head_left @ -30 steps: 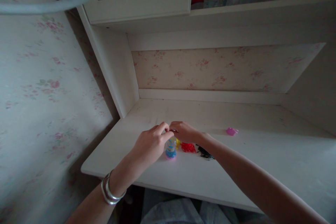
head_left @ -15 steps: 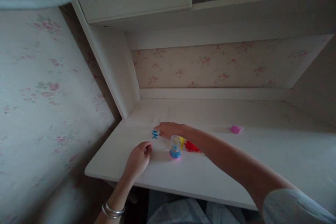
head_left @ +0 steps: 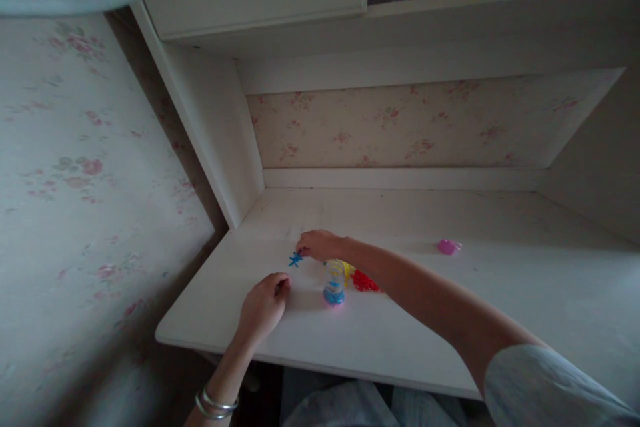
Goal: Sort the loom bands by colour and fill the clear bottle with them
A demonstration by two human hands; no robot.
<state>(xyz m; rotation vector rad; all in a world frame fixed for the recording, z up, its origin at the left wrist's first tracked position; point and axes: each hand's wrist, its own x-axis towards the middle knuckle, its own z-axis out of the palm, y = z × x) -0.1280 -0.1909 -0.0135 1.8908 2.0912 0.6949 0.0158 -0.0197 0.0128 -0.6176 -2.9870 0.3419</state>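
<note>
Small thin blue plastic pieces (head_left: 295,259) lie crossed on the white desk. My right hand (head_left: 317,245) reaches over from the right with its fingers pinched at the edge of these pieces, seemingly on one of them. My left hand (head_left: 264,305) rests nearer the front edge, fingers curled in; whatever they may hold is hidden. Between my hands and a little to the right stands a small clear jar (head_left: 334,282), with blue bits in its lower part and pink at its base. Behind it are yellow pieces (head_left: 347,271) and a red pile (head_left: 365,281), partly covered by my right forearm.
A pink, shiny small object (head_left: 449,247) lies farther right on the desk (head_left: 430,340). A shelf cabinet (head_left: 270,10) overhangs the back, and its side panel (head_left: 215,127) rises at left. A pale cable (head_left: 100,1) crosses the upper left.
My right hand has drawn slightly in, its fingers closer together, and the blue pieces have shifted into a tighter crossed shape. My left hand stays almost where it was.
</note>
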